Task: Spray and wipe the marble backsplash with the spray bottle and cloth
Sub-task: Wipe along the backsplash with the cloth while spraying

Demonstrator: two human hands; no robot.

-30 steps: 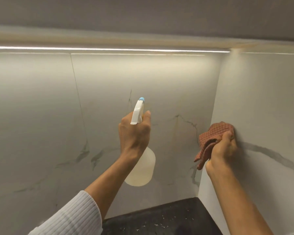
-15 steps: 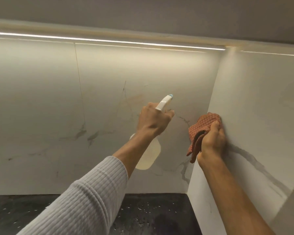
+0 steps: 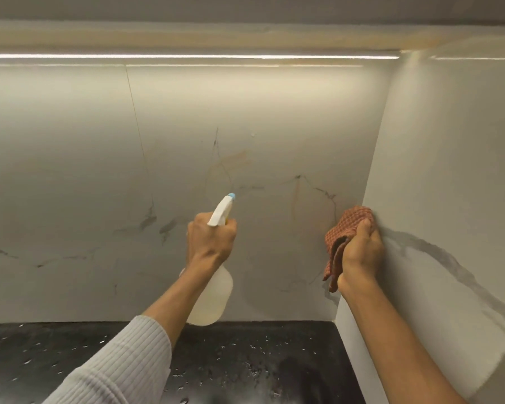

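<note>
My left hand (image 3: 210, 243) grips the neck of a translucent spray bottle (image 3: 216, 298) with a white trigger head and blue nozzle, which points up at the white marble backsplash (image 3: 99, 185) with its grey veins. My right hand (image 3: 360, 252) holds a bunched red-orange checked cloth (image 3: 347, 225) against the corner where the back wall meets the right side panel (image 3: 449, 170). Part of the cloth hangs down below my fingers.
A black speckled countertop (image 3: 245, 363) with water droplets runs along the bottom. A lit LED strip (image 3: 187, 56) under the cabinet edge crosses the top. A thick grey vein (image 3: 438, 255) runs down the right panel.
The spray bottle has swung from tilting right to more upright. The view has dropped and shows more countertop. My right hand still holds the cloth at the corner.
</note>
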